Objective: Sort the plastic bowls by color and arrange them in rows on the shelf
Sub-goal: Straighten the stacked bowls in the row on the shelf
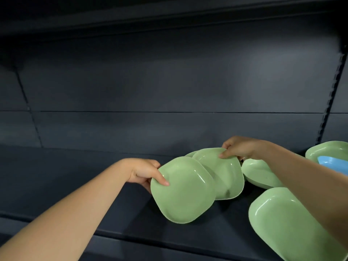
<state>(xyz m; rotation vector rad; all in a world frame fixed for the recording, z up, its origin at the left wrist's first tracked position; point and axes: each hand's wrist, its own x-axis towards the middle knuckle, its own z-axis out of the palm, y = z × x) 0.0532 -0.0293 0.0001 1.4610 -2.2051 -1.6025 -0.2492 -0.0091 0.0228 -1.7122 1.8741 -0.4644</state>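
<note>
My left hand (145, 171) gripped the rim of a pale green squarish plastic bowl (181, 191), tilted above the dark shelf (75, 185) near its front edge. My right hand (238, 148) pinched the far rim of a second green bowl (223, 176) just behind, toward the shelf's right end, where I saw more green bowls (282, 225) and a blue plastic bowl (333, 163).

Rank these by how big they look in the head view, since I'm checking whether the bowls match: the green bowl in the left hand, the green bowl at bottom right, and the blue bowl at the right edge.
1. Green bowl at bottom right, cropped and nearest the camera, so unsure.
2. Green bowl in the left hand, close to it.
3. Blue bowl, mostly hidden.
</note>
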